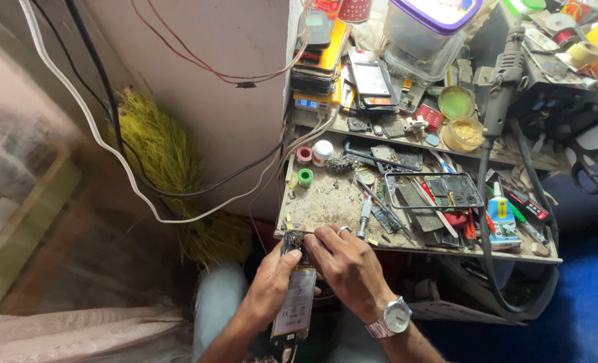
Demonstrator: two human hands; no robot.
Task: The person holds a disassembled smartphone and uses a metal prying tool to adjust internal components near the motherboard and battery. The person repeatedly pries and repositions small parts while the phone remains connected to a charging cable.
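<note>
Holding an opened phone (295, 296) over my lap, I have my left hand (270, 286) wrapped round its left edge, fingers closed on the body. Its long axis runs from 6 to 12 o'clock, the top end pointing at the workbench (326, 202). My right hand (342, 262) lies across that top end, at about 1 o'clock from the white battery label, fingertips pinched down on the exposed board there; whether they grip a small tool I cannot tell. The right hand is nearer the work spot, with the left only bracing.

At 12 o'clock on the bench lie a screwdriver (365, 216) and a black tray of parts (433, 191). At 2 o'clock stands a small glue bottle on a blue card (501, 214). Farther up sit a stack of phones (322, 54), a clear tub with a purple lid (430, 23), and two round yellow pots (460, 117).
</note>
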